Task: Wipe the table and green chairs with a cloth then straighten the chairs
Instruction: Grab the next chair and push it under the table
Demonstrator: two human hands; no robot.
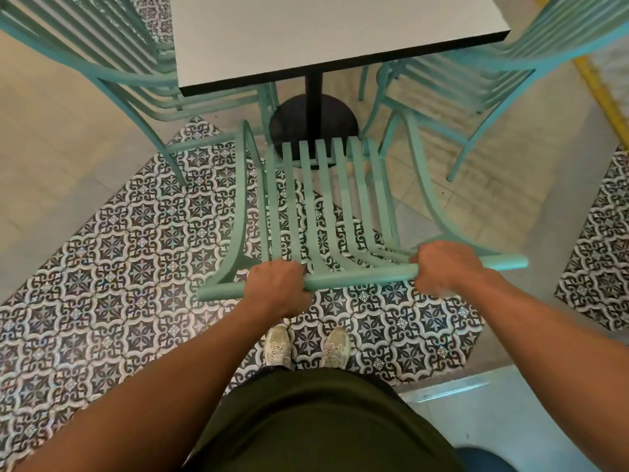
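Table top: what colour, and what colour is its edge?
The table top is plain white or light grey with a black edge band, seen in the head view.

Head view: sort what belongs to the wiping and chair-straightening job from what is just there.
Job: near chair, gripped at its top rail by left hand and right hand; table; left chair; right chair.
Just there: patterned floor tiles; yellow strip.

The floor (112, 267) is covered with dark and white flower-pattern tiles in the middle. Plain tan floor (44, 137) is seen on both sides. A yellow strip (600, 93) is laid along the far right edge. A pale blue shiny patch (493, 413) is seen low on the right; it may be a step. Soft, even light is spread everywhere.
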